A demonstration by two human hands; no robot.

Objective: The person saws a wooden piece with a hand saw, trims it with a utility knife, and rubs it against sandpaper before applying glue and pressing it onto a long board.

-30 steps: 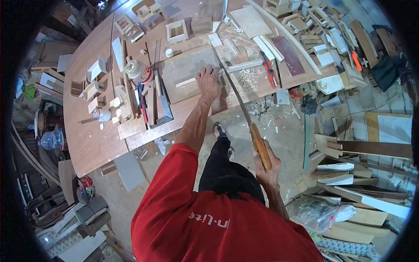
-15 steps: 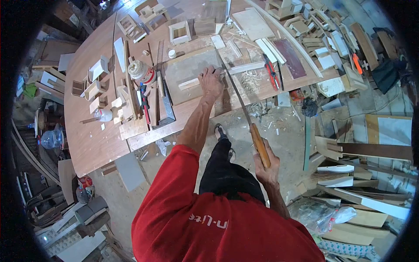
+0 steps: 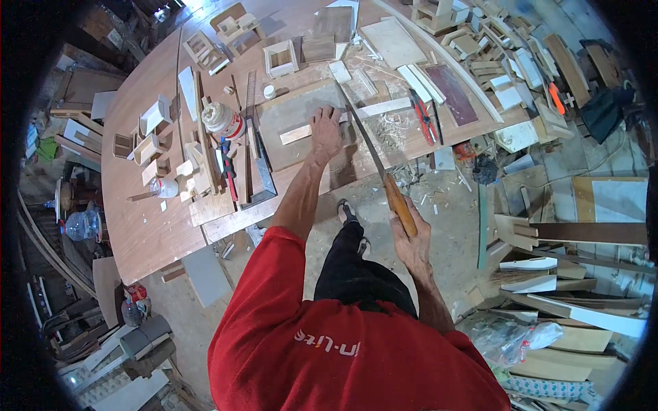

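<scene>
Near edge, 5 o'clock of centre: right hand wrapped tight around the orange handle of a saw, out over the floor and clear of the desk. The blade runs up toward 11 o'clock from the handle, crosses the desk edge and lies across the wood strip. I can't tell how deep the teeth sit. The left hand is just at 9 o'clock of the blade, palm down and fingers spread, not curled around anything, pressing the strip onto a grey board. The strip lies roughly 8-to-2 o'clock: one end pokes out at 9 o'clock of the left hand, and the other carries on past the blade. Shavings are piled at 3 o'clock of the blade, with red-handled pliers just beyond them. At 9 o'clock of the board is a spool wound with pale cord, standing among small offcuts. Farther back, at 12 o'clock, a square box frame sits on the desk. Far left, off the desk at 9 o'clock, a plastic bottle sits low among scrap.
</scene>
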